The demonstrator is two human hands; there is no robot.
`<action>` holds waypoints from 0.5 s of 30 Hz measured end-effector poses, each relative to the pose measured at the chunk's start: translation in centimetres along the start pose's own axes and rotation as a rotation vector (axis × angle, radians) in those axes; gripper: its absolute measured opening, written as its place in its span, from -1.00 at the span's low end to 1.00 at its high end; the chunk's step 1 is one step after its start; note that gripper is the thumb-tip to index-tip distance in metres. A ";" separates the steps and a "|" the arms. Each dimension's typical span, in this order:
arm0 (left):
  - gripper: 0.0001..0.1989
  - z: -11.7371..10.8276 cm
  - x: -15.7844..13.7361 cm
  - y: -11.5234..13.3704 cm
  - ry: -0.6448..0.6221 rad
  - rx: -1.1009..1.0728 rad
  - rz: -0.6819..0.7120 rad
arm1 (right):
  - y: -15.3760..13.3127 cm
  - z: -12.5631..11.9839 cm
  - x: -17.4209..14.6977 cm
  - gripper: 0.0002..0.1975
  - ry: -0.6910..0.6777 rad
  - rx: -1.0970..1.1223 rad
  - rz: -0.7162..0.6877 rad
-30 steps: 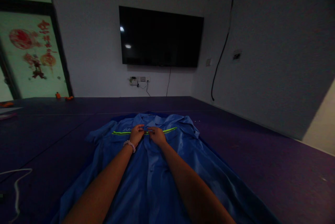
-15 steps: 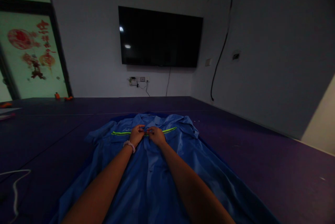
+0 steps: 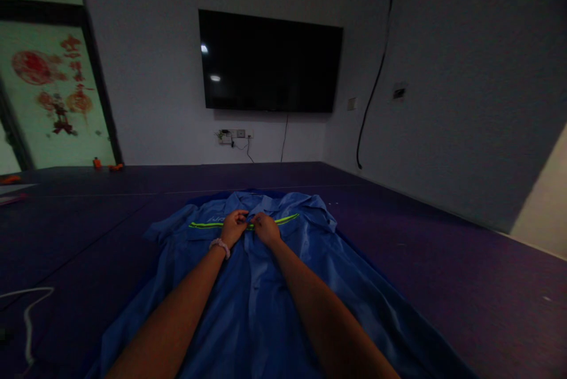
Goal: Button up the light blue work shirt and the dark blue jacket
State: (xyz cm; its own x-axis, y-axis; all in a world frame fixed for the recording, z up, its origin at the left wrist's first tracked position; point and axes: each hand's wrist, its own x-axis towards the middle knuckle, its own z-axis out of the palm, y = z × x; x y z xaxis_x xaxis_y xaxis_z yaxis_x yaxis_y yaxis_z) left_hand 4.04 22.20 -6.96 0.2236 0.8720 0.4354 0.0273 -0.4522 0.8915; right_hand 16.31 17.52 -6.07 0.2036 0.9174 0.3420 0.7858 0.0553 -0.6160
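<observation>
A blue short-sleeved collared shirt (image 3: pixel 253 314) of smooth cloth lies spread, front up, on the dark purple floor (image 3: pixel 443 255), its collar end away from the person. A bright yellow-green stripe (image 3: pixel 287 219) crosses its chest, with pale lettering (image 3: pixel 216 219) above it on the left. The left hand (image 3: pixel 233 230), a pale pink ruffled band (image 3: pixel 220 244) around its wrist, and the right hand (image 3: pixel 267 231) meet at the centre front, just below the collar. Fingers of both are curled in narrow; whether cloth or a button is caught between them, I cannot tell. A white cable (image 3: pixel 28 326) lies to the left of the shirt; beyond, a black flat-screen television (image 3: pixel 270 63) hangs on the grey wall (image 3: pixel 146 72).
</observation>
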 end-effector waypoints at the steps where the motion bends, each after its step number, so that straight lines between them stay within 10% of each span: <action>1: -0.66 0.0 0.0 -0.1 0.001 0.014 0.005 | -0.1 0.0 0.0 -0.83 0.000 -0.007 0.007; 15: -0.70 0.4 0.0 0.0 0.037 0.182 0.061 | -0.1 -0.3 0.0 -0.79 -0.029 -0.052 0.066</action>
State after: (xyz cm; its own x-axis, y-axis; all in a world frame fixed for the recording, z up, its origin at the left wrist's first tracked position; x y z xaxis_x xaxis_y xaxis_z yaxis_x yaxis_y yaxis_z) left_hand 4.47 22.13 -7.02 0.1942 0.8465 0.4957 0.1908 -0.5282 0.8274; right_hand 16.40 17.43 -5.75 0.2397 0.9294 0.2805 0.8003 -0.0256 -0.5990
